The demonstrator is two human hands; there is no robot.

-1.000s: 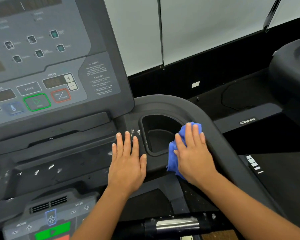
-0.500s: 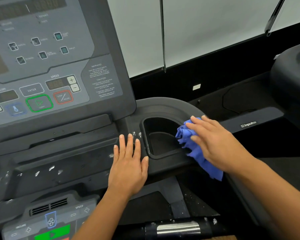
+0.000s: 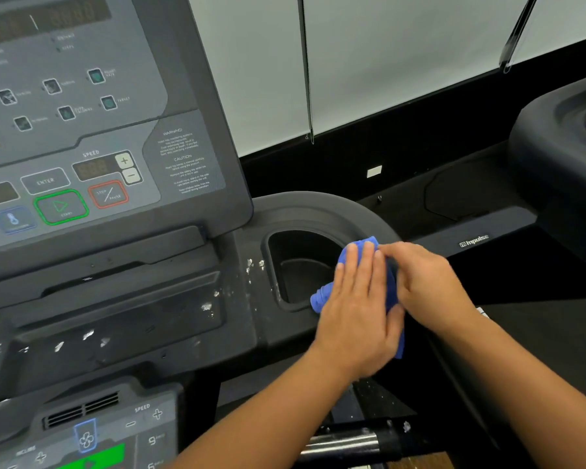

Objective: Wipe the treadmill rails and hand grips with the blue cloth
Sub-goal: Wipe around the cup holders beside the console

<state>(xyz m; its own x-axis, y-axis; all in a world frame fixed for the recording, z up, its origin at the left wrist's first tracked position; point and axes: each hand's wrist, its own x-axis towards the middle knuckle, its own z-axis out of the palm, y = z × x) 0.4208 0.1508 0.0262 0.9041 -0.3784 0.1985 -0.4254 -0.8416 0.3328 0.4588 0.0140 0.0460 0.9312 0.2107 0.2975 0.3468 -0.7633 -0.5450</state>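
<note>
The wide grey treadmill console panel [image 3: 82, 147] fills the left. To its right the curved black moulded plastic rail [image 3: 318, 204] wraps the deep black cup-holder recess [image 3: 301, 262]. Both hands meet at that recess's right rim.

The left hand [image 3: 359, 316] lies flat, fingers straight and close together, pressing the crumpled blue microfibre cloth [image 3: 322, 297] against the rail. The cloth sits between the two hands, one rolled end poking out over the recess and a tail hanging below. The right hand [image 3: 430, 286] reaches in to the cloth's top edge; it is motion-blurred, so whether its fingers pinch the fabric or merely touch it cannot be told.

The step looks like regathering the cloth. It would go best refolded to a flat pad, tail tucked in, then drawn along the rail's curve under an even palm. The short chrome hand-grip bar [image 3: 342, 443] and the white flecks [image 3: 254, 264] beside the recess probably need firmer rubbing.
</note>
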